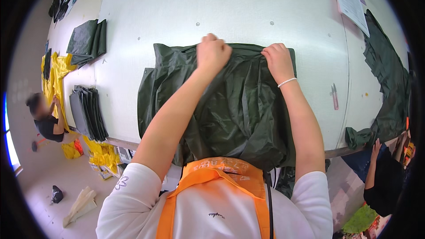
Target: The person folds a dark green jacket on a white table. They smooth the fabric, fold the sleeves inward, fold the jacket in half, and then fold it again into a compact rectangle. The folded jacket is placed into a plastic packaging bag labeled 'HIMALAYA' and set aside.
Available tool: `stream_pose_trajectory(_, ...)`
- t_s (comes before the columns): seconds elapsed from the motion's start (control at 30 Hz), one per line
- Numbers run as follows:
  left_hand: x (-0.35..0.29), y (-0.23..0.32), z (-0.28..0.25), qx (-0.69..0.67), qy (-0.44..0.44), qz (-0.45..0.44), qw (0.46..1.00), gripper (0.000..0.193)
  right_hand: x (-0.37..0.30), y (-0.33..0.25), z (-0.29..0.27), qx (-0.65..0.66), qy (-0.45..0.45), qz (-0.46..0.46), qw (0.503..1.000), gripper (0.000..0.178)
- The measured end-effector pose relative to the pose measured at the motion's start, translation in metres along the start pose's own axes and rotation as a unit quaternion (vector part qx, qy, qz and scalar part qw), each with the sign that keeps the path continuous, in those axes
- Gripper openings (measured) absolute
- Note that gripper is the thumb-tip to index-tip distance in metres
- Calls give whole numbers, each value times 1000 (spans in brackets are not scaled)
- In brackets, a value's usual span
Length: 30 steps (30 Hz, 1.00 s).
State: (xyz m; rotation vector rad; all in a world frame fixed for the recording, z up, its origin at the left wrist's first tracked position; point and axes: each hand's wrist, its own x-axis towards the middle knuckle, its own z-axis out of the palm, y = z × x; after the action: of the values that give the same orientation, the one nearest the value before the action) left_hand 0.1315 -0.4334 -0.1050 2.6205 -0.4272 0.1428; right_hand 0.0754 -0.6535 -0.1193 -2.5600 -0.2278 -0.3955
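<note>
A crumpled piece of dark green, shiny coated fabric lies in front of me, its near part hanging over the table's edge against my orange apron. My left hand is closed at the fabric's far edge, left of the right hand; its fingertips are partly hidden and slightly blurred. Close to the far right corner, my right hand pinches the same edge between thumb and fingers. Between the two hands the edge runs in a folded band. A white bead bracelet circles my right wrist.
Pink-handled snips lie on the white table to the right. Folded dark green stacks and yellow fabric are at left. More green fabric and paper sheets lie at right. A person stands left, another right.
</note>
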Motion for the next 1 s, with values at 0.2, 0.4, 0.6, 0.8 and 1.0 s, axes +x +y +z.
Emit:
stream_pose_trajectory(0.2,-33,-89,-52,76,42,-98,991,19,-19,22,-3,1,63,53,997,10)
stream_pose_trajectory(0.4,-54,-159,-75,52,138,-260,954,38,-49,62,-41,-42,119,157,979,31)
stream_pose_trajectory(0.6,-88,-197,-96,7,-86,-397,914,66,-224,176,-122,-291,13,367,884,46)
stream_pose_trajectory(0.8,-99,-177,-110,-145,-139,-394,897,36,-223,158,-121,-196,30,365,909,34)
stream_pose_trajectory(1.0,-109,-119,-126,-376,49,-368,849,15,-184,144,-97,-54,68,418,904,30)
